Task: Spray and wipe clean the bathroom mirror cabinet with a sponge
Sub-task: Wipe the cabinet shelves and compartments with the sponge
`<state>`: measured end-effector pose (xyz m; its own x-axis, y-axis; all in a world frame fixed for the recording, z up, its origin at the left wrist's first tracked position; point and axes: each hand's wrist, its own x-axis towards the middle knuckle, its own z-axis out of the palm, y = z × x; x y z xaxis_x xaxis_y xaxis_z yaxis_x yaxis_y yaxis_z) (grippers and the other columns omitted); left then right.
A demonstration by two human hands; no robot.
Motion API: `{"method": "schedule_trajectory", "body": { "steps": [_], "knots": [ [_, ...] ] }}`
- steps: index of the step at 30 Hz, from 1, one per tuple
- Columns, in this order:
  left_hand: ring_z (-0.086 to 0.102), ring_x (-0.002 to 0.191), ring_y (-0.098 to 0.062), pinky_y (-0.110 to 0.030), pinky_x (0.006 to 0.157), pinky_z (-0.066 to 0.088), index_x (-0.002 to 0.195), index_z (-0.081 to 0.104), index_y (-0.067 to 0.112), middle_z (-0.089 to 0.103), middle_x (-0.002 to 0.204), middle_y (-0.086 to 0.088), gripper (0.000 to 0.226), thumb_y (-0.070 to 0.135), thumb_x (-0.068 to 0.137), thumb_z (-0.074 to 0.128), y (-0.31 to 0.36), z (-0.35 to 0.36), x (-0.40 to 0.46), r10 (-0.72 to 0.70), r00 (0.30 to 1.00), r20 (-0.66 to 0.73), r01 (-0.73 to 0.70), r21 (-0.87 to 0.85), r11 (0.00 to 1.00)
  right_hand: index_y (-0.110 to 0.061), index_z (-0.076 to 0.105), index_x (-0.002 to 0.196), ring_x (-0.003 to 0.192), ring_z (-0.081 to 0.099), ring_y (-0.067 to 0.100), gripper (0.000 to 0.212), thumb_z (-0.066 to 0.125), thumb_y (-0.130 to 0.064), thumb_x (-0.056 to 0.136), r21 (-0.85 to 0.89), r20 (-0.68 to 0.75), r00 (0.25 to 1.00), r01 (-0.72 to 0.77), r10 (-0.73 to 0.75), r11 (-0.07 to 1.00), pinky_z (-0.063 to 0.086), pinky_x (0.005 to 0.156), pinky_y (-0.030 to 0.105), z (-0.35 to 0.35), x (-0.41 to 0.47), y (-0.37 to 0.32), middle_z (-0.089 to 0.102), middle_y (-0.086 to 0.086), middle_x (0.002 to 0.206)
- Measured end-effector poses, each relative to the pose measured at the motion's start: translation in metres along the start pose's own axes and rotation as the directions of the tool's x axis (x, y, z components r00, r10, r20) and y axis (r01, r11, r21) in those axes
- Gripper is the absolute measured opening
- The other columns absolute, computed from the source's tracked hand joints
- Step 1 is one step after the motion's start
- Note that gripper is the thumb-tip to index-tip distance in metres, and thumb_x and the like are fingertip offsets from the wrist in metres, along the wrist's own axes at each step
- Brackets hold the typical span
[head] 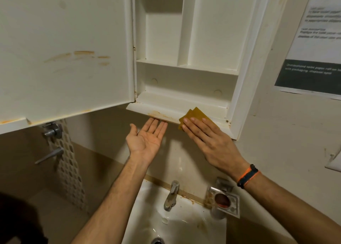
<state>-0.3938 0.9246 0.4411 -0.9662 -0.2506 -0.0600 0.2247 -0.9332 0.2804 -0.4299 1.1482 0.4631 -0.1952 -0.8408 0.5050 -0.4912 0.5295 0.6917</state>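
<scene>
Right hand (210,142): lying palm down, fingers straight and together, pressing the sponge (193,117) flat against the front ledge of the cabinet (186,105), towards the ledge's right end. A black and orange band (247,176) is sitting on this wrist.

Left hand (147,138): turning palm up, fingers straight and close together, thumb spread, holding nothing; its fingertips are sitting at the ledge's underside, just left of the sponge.

Sponge: thin, flat, mustard-yellow, square-cornered, its upper corners showing past the fingers.

Cabinet: cream moulded plastic, glossy, with boxy shelves and an upright divider; orange-brown stains are running along the ledge left of the sponge.

Door (64,55): hanging open left of the cabinet, smooth and pale, carrying orange smears.

Basin (177,223): white, glossy, below the cabinet, with a metal tap (171,195).

Soap dish (224,200): metal, square, below the cabinet's right side.

Notice (313,40): printed paper, right of the cabinet, text blurred.
</scene>
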Motion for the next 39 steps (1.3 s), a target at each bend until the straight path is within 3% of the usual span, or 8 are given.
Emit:
{"method": "schedule_trajectory", "body": {
  "steps": [3,10,16,31,36,39],
  "knots": [
    [0.035,0.138,-0.044,-0.054,0.11,0.034,0.144,0.033,-0.007,0.036,0.149,-0.027,0.073,0.053,0.102,0.028,0.005,-0.003,0.001,-0.027,0.999,0.025,0.027,-0.008,1.0,-0.003,0.034,0.15,0.147,0.027,0.029,0.059,0.015,0.002,0.094,-0.007,0.037,0.998,0.041,-0.041,0.999,0.025,0.118,0.045,-0.006,-0.025,0.015,0.028,0.014,0.158],
    [0.038,0.135,-0.044,-0.055,0.105,0.038,0.136,0.038,-0.01,0.042,0.142,-0.026,0.074,0.054,0.101,0.029,0.011,-0.009,0.004,-0.084,0.994,0.068,0.085,-0.016,0.996,-0.003,0.036,0.149,0.146,0.028,0.029,0.06,0.004,-0.001,0.098,-0.012,0.052,0.998,0.034,-0.033,0.999,0.025,0.118,0.045,-0.005,-0.017,0.011,0.03,0.014,0.158],
    [0.044,0.131,-0.042,-0.053,0.108,0.038,0.133,0.044,-0.01,0.045,0.142,-0.027,0.074,0.055,0.1,0.03,0.027,-0.014,0.008,-0.102,0.992,0.067,0.102,0.006,0.995,-0.004,0.029,0.152,0.149,0.022,0.027,0.057,0.03,-0.006,0.095,-0.005,0.028,0.997,0.07,-0.07,0.998,0.023,0.121,0.043,0.012,0.045,-0.019,0.023,0.012,0.16],
    [0.047,0.129,-0.043,-0.053,0.106,0.039,0.13,0.049,-0.008,0.046,0.142,-0.025,0.076,0.059,0.099,0.029,0.071,-0.032,0.024,-0.145,0.98,0.135,0.15,-0.032,0.988,-0.007,0.034,0.151,0.147,0.027,0.026,0.064,0.019,0.002,0.089,0.093,0.148,0.988,0.022,-0.036,0.995,0.022,0.12,0.042,-0.006,0.057,-0.018,0.029,0.011,0.159],
    [0.048,0.128,-0.045,-0.053,0.111,0.034,0.128,0.053,-0.006,0.056,0.131,-0.029,0.082,0.065,0.096,0.026,0.079,-0.041,0.031,-0.196,0.966,0.165,0.197,0.015,0.98,-0.007,0.033,0.151,0.148,0.025,0.026,0.06,0.019,-0.001,0.093,0.095,0.153,0.98,0.113,-0.127,0.989,0.023,0.121,0.043,0.007,0.098,-0.024,0.027,0.009,0.159],
    [0.043,0.133,-0.038,-0.051,0.11,0.034,0.129,0.053,-0.005,0.054,0.136,-0.025,0.086,0.067,0.095,0.021,0.088,-0.046,0.036,-0.229,0.958,0.172,0.222,0.06,0.973,-0.008,0.031,0.152,0.148,0.023,0.026,0.054,0.022,-0.01,0.099,0.072,0.166,0.965,0.193,-0.203,0.979,0.024,0.121,0.043,0.015,0.124,-0.033,0.025,0.009,0.16]
  ]
}}
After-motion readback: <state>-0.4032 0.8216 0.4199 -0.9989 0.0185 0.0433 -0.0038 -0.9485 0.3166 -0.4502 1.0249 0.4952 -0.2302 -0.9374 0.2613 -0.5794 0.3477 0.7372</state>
